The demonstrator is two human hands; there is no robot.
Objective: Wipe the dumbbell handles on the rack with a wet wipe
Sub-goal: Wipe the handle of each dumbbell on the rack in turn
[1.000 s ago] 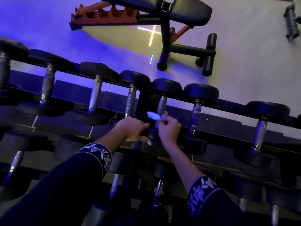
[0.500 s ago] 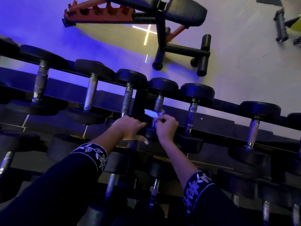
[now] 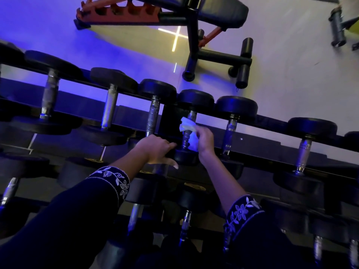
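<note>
The left hand [image 3: 155, 150] lies loosely open, index and thumb straight either side of the dumbbell's near head [image 3: 185, 157], on the rack [image 3: 272, 122]. Just right, the wet wipe [image 3: 186, 125], limp and light, drapes the knurled steel handle [image 3: 186, 136]. The right hand [image 3: 205, 140] pinches it there. That weight should stay put, so wrap the wipe around mid-handle.

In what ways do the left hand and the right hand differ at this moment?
The right hand pinches the wet wipe against a dumbbell handle; the left hand holds no wipe. The right hand's fingers are curled; the left hand's forefinger and thumb stretch toward that dumbbell's near head. Both come from dark embroidered sleeves.
</note>
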